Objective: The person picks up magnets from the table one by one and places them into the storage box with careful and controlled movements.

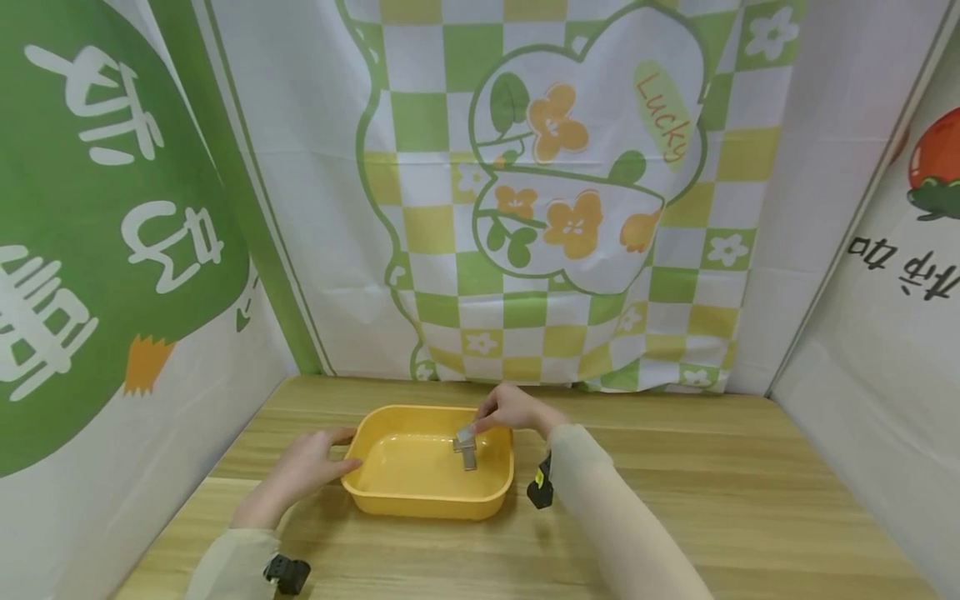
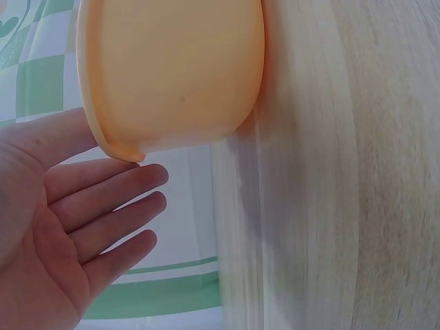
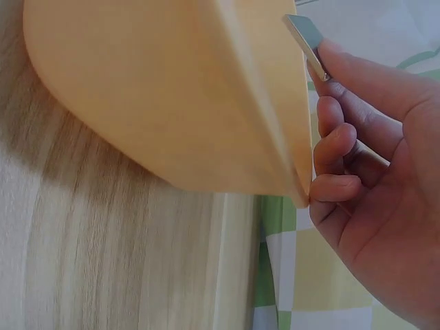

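Observation:
A yellow plastic basin with rounded corners stands on the wooden table. My left hand holds its left end, thumb over the rim and the other fingers outside; in the left wrist view that hand has the rim between thumb and index finger. Over the basin's right side, my right hand pinches a small flat silver rectangular piece between thumb and index finger. The piece shows a thin edge in the right wrist view. Just below it, similar grey metal pieces lie on the basin floor.
The wooden table extends to both sides of the basin. A checkered curtain hangs along its back edge, with printed fabric walls at left and right. Each wrist wears a small black camera.

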A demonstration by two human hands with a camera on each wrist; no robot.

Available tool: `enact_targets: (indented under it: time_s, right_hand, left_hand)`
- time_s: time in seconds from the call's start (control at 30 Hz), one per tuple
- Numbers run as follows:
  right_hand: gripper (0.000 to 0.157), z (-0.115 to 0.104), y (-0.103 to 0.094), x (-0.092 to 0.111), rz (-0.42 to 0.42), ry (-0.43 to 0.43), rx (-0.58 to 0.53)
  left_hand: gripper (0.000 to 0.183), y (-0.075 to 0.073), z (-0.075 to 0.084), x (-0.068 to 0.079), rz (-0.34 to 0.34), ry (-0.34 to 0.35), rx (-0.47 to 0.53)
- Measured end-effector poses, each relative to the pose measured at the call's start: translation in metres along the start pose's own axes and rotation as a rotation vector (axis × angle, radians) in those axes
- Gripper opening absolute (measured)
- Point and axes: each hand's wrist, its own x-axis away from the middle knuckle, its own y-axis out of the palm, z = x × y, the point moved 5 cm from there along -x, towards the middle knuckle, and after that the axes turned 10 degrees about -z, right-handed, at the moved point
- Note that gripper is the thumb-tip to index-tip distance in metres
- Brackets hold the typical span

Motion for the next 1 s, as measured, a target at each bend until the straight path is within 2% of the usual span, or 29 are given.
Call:
enact_targets:
  time_s: [0.8, 1.0]
  right_hand:
    - [0.015, -0.014, 0.018, -0.012, -0.098, 0.029, 0.002]
    - [0.017, -0.017, 0.023, -0.012, -0.131, 0.038, 0.046]
  left_hand:
    - [0.05, -0.001, 0.003, 0.002, 0.001, -0.004, -0.001]
    - [0.05, 0.0, 0.002, 0.002, 0.005, -0.002, 0.002]
